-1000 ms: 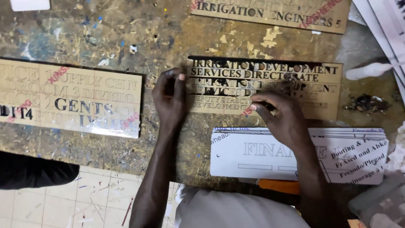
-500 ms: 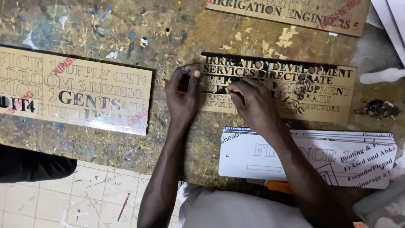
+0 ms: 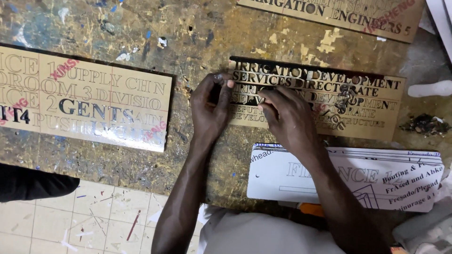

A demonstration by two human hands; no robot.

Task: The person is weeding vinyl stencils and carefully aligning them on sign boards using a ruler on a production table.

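A gold engraved sign plate (image 3: 358, 106) with rows of black lettering lies on the scarred workbench (image 3: 197, 42). My left hand (image 3: 209, 106) rests on the plate's left end, fingers curled and pressing its edge. My right hand (image 3: 287, 117) lies over the plate's middle rows, its fingertips pinched at the lettering near the left hand. Whether the fingers grip a strip of film is hidden. Curled scraps of peeled film (image 3: 343, 101) sit on the plate to the right.
A second gold sign plate (image 3: 84, 99) lies at the left, a third (image 3: 339, 14) at the top edge. A white printed sheet (image 3: 358, 178) sits near me under my right forearm. Dark debris (image 3: 426, 124) lies at the right. Tiled floor (image 3: 94, 216) shows below the bench.
My right hand has slid left across the plate, from its right-hand rows to close beside the left hand. The left hand has stayed on the plate's left end.
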